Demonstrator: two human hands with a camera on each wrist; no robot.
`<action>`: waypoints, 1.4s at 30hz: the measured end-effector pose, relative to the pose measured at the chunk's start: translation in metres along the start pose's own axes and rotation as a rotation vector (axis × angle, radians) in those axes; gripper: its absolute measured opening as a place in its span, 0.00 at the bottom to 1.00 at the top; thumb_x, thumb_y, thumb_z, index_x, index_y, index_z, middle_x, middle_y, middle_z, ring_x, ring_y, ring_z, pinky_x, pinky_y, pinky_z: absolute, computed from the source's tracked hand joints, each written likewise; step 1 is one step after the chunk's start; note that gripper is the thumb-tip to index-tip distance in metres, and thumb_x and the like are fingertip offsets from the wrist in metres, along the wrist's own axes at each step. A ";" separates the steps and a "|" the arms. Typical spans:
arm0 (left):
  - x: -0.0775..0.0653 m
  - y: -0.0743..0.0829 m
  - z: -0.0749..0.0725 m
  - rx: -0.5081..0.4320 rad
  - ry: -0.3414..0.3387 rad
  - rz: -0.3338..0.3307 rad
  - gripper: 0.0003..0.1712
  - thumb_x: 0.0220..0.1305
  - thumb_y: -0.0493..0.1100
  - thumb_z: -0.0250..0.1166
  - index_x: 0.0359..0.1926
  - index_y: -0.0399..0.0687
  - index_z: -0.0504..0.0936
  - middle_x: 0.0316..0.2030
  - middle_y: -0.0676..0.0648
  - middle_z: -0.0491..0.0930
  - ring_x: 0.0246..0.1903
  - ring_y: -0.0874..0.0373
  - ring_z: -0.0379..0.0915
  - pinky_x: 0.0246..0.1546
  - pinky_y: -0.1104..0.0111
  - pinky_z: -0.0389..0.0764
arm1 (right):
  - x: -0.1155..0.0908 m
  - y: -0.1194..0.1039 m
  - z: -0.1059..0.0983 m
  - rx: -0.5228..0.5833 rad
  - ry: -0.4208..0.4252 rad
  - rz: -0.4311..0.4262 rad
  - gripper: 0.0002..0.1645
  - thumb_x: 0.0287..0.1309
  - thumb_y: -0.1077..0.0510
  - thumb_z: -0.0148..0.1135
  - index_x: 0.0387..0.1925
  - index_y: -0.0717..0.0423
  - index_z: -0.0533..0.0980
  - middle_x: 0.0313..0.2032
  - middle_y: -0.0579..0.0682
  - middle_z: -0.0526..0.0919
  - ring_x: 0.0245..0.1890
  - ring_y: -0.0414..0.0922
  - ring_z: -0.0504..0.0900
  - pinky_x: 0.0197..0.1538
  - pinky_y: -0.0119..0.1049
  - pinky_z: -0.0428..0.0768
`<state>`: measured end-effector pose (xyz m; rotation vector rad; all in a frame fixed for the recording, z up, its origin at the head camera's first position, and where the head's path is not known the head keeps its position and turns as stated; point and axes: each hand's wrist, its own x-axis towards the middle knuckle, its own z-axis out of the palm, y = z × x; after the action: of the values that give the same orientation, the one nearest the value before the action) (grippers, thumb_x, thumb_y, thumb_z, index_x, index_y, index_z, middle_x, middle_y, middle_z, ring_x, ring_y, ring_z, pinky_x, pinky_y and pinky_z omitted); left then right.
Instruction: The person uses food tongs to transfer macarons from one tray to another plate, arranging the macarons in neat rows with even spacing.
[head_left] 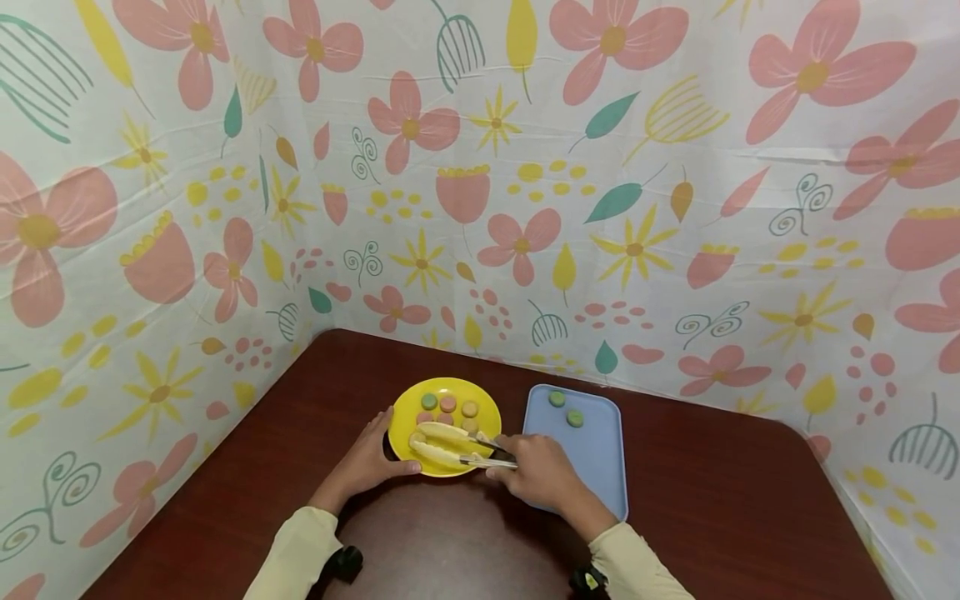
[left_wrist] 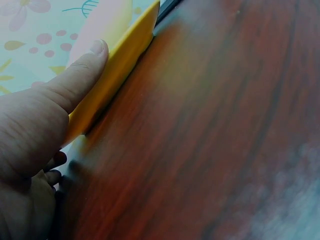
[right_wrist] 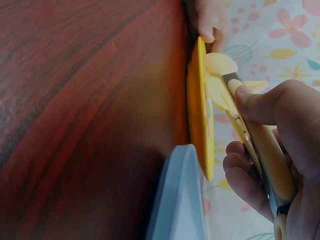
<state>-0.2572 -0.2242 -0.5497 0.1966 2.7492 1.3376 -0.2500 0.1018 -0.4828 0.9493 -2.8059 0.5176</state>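
On a yellow plate [head_left: 486, 410] lie several small macarons: a green one [head_left: 429, 402], pink ones [head_left: 447, 403] and beige ones [head_left: 469, 409]. My left hand [head_left: 367, 458] grips the plate's left edge; its thumb [left_wrist: 82, 75] lies along the rim. With my right hand [head_left: 543, 471] I hold a pair of tongs [head_left: 444, 432] by the handles. Their cream tips reach over the plate, around a beige macaron [head_left: 417, 438] near the left rim; whether they touch it I cannot tell. In the right wrist view, thumb and fingers wrap the tong handle [right_wrist: 270, 160].
Right of the plate lies a light blue tray [head_left: 592, 467] with two green macarons [head_left: 566, 408] at its far end. All of this stands on a dark brown table [head_left: 720, 500]. A flower-patterned cloth [head_left: 480, 208] hangs behind and at the sides.
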 end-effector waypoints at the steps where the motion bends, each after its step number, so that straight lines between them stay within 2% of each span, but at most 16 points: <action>1: 0.000 0.000 0.000 -0.001 -0.001 0.001 0.74 0.48 0.66 0.80 0.82 0.44 0.44 0.80 0.34 0.45 0.79 0.35 0.38 0.70 0.34 0.54 | -0.001 0.000 -0.001 0.004 0.004 0.004 0.29 0.59 0.44 0.73 0.56 0.59 0.84 0.44 0.53 0.90 0.37 0.46 0.87 0.40 0.44 0.84; 7: 0.000 0.001 -0.001 -0.007 -0.011 0.000 0.73 0.49 0.65 0.79 0.82 0.44 0.44 0.80 0.34 0.44 0.79 0.35 0.37 0.71 0.35 0.53 | -0.009 0.004 -0.015 0.008 0.039 0.013 0.30 0.59 0.44 0.74 0.57 0.57 0.84 0.47 0.52 0.90 0.36 0.45 0.88 0.36 0.41 0.82; 11: 0.000 0.001 -0.003 -0.001 -0.011 0.000 0.73 0.49 0.65 0.79 0.82 0.45 0.43 0.80 0.35 0.44 0.79 0.36 0.36 0.71 0.34 0.52 | -0.012 0.009 -0.025 0.031 0.059 0.003 0.30 0.58 0.43 0.74 0.57 0.56 0.84 0.48 0.51 0.89 0.30 0.41 0.85 0.32 0.36 0.79; 12: 0.000 0.000 -0.003 0.002 -0.011 0.001 0.73 0.50 0.65 0.79 0.82 0.44 0.43 0.80 0.35 0.44 0.79 0.36 0.36 0.71 0.34 0.52 | -0.013 0.010 -0.028 0.039 0.063 0.001 0.30 0.58 0.43 0.74 0.57 0.56 0.84 0.47 0.50 0.90 0.28 0.39 0.83 0.30 0.34 0.77; 14: 0.000 0.000 -0.003 0.009 -0.010 0.002 0.73 0.50 0.65 0.79 0.82 0.44 0.43 0.80 0.35 0.44 0.79 0.35 0.36 0.71 0.33 0.52 | -0.015 0.012 -0.035 0.049 0.067 0.001 0.30 0.58 0.43 0.75 0.57 0.56 0.84 0.37 0.46 0.90 0.21 0.34 0.75 0.27 0.31 0.72; 17: 0.000 -0.001 -0.003 0.011 -0.007 0.003 0.73 0.50 0.65 0.79 0.82 0.45 0.43 0.80 0.35 0.45 0.79 0.35 0.37 0.70 0.33 0.53 | -0.018 0.016 -0.048 0.044 0.076 -0.001 0.32 0.57 0.43 0.75 0.58 0.57 0.83 0.23 0.39 0.81 0.17 0.30 0.63 0.24 0.29 0.66; 19: 0.000 -0.001 -0.002 0.011 -0.005 0.003 0.73 0.50 0.65 0.79 0.82 0.45 0.44 0.80 0.35 0.45 0.79 0.35 0.37 0.70 0.33 0.53 | -0.021 0.018 -0.058 0.048 0.083 -0.003 0.33 0.57 0.44 0.75 0.59 0.59 0.83 0.22 0.39 0.80 0.17 0.31 0.60 0.25 0.29 0.66; 24: -0.001 0.001 0.000 0.002 -0.004 0.007 0.72 0.50 0.64 0.80 0.82 0.45 0.44 0.80 0.35 0.45 0.79 0.35 0.37 0.70 0.33 0.53 | -0.032 0.032 -0.080 0.066 0.084 0.016 0.34 0.59 0.43 0.73 0.61 0.59 0.81 0.23 0.37 0.80 0.16 0.30 0.59 0.25 0.29 0.66; 26: -0.001 0.001 0.000 -0.005 -0.006 0.011 0.72 0.50 0.63 0.80 0.82 0.45 0.44 0.80 0.35 0.45 0.79 0.35 0.37 0.70 0.33 0.53 | -0.037 0.041 -0.087 0.046 0.084 0.024 0.35 0.60 0.42 0.72 0.61 0.59 0.81 0.17 0.34 0.71 0.15 0.30 0.56 0.25 0.30 0.65; 29: -0.001 0.001 0.001 -0.012 -0.006 0.019 0.72 0.50 0.63 0.80 0.82 0.45 0.45 0.80 0.36 0.45 0.79 0.35 0.36 0.70 0.33 0.52 | -0.046 0.053 -0.099 0.004 0.097 0.043 0.35 0.61 0.42 0.72 0.61 0.62 0.80 0.15 0.34 0.68 0.15 0.31 0.55 0.26 0.31 0.64; 32: -0.001 0.001 0.002 -0.010 -0.010 0.017 0.72 0.50 0.64 0.80 0.83 0.45 0.44 0.80 0.36 0.44 0.79 0.36 0.36 0.71 0.34 0.52 | -0.056 0.064 -0.109 -0.030 0.119 0.082 0.36 0.60 0.43 0.73 0.60 0.64 0.80 0.24 0.40 0.81 0.17 0.31 0.61 0.28 0.33 0.68; 34: -0.001 0.000 0.001 -0.005 -0.009 0.020 0.73 0.50 0.64 0.80 0.82 0.45 0.43 0.80 0.35 0.44 0.79 0.35 0.36 0.70 0.34 0.53 | -0.062 0.072 -0.114 -0.043 0.127 0.115 0.35 0.59 0.44 0.74 0.59 0.63 0.81 0.29 0.44 0.84 0.20 0.32 0.66 0.29 0.33 0.69; 36: -0.001 0.001 0.001 -0.006 -0.012 0.024 0.73 0.50 0.63 0.79 0.82 0.44 0.43 0.80 0.35 0.44 0.79 0.35 0.36 0.70 0.34 0.53 | -0.068 0.080 -0.117 -0.063 0.137 0.143 0.32 0.59 0.45 0.74 0.58 0.60 0.82 0.28 0.43 0.83 0.21 0.33 0.67 0.29 0.34 0.69; 40: 0.000 0.002 0.000 -0.008 -0.010 0.032 0.73 0.50 0.64 0.79 0.82 0.44 0.43 0.80 0.36 0.45 0.79 0.35 0.36 0.70 0.33 0.52 | -0.079 0.097 -0.118 -0.080 0.146 0.189 0.23 0.60 0.46 0.73 0.53 0.51 0.82 0.18 0.39 0.66 0.18 0.36 0.62 0.27 0.35 0.64; 42: 0.000 0.002 0.000 -0.003 -0.013 0.032 0.73 0.50 0.64 0.79 0.82 0.44 0.43 0.80 0.36 0.45 0.79 0.35 0.36 0.71 0.34 0.52 | -0.085 0.107 -0.116 -0.091 0.146 0.203 0.19 0.60 0.46 0.73 0.50 0.49 0.82 0.17 0.38 0.63 0.17 0.36 0.61 0.27 0.35 0.63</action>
<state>-0.2576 -0.2234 -0.5481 0.2492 2.7446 1.3433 -0.2454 0.2709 -0.4242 0.5878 -2.7800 0.4578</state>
